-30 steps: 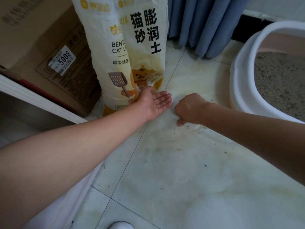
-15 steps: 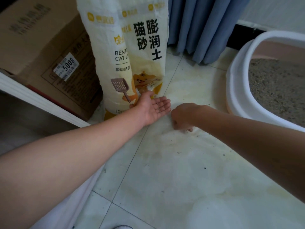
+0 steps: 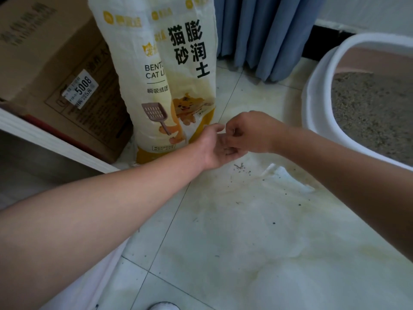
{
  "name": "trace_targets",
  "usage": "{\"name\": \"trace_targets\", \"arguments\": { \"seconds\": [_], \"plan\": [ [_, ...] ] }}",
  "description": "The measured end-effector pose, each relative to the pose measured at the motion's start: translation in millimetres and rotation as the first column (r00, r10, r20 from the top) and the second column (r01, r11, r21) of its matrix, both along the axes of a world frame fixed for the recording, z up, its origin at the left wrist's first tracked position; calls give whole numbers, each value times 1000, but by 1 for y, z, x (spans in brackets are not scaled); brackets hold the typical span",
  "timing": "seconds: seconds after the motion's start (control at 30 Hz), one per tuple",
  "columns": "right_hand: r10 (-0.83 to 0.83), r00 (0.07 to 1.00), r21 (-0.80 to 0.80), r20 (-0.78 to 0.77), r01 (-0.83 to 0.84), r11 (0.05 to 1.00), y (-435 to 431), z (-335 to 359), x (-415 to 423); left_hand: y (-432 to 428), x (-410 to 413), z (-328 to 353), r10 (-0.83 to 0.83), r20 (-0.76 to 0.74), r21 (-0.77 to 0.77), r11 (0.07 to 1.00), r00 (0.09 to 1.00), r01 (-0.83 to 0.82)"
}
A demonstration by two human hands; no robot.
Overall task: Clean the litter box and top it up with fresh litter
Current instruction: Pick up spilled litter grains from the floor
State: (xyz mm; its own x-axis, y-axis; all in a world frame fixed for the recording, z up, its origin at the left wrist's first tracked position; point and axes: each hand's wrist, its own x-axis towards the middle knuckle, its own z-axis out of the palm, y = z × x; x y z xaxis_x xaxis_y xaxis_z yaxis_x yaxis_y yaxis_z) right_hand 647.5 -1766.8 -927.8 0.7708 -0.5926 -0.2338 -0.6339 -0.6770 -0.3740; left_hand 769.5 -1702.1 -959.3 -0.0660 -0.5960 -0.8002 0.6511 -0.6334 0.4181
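Observation:
My left hand (image 3: 214, 148) is held palm up just above the floor, cupped, with a few dark litter grains in it. My right hand (image 3: 252, 133) hovers over that palm, its fingertips pinched together and touching it. A small heap of spilled litter grains (image 3: 240, 167) lies on the pale floor tiles right below the hands. The white litter box (image 3: 317, 104) with grey litter (image 3: 375, 113) inside stands at the right. A tall cream bag of cat litter (image 3: 167, 70) stands upright behind my left hand.
A brown cardboard box (image 3: 55, 70) sits left of the bag. Blue curtains (image 3: 263, 34) hang at the back. A white ledge (image 3: 51, 142) runs along the left. Loose grains dot the stained floor tiles (image 3: 257, 231). White fabric lies near my left forearm.
My right hand has lifted from the floor and come over my left palm. The left hand has curled from flat into a cup. A heap of grains now shows on the floor.

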Motion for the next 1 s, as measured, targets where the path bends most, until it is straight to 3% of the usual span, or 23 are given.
{"name": "trace_targets", "arguments": {
  "seconds": [0.2, 0.3, 0.37, 0.43, 0.47, 0.5, 0.57, 0.63, 0.83, 1.0],
  "plan": [
    [-83, 990, -24, 114, 87, 996, 1, -9, -22, 1, 10, -2, 131, 59, 25, 991, 990, -132],
    [-134, 991, 11, 24, 133, 991, 10, -23, -35, 0, 19, -7, 191, 71, 35, 980, 979, -194],
    [-158, 982, 137, -106, 172, 975, 19, -33, -42, -2, 22, -9, 211, 73, 35, 976, 975, -214],
    [-191, 962, 380, -195, 254, 889, 29, -39, -45, -5, 21, -11, 217, 69, 34, 975, 974, -220],
    [-197, 954, 430, -227, 279, 859, 33, -42, -46, -5, 19, -11, 216, 66, 33, 975, 974, -218],
    [-190, 947, 408, -259, 286, 867, 36, -45, -47, -6, 18, -11, 214, 64, 33, 976, 975, -217],
    [-168, 923, 149, -345, 231, 962, 36, -46, -49, -8, 15, -12, 211, 59, 32, 976, 976, -213],
    [-156, 897, -39, -414, 154, 987, 35, -45, -47, -8, 14, -13, 206, 56, 32, 978, 977, -208],
    [-14, 817, -115, -577, -65, 991, 44, -37, -21, -6, 15, -16, 190, 52, 37, 981, 980, -192],
    [60, 708, -5, -704, -89, 996, 39, -29, 1, -5, 19, -16, 192, 67, 36, 980, 979, -195]
  ]
}}
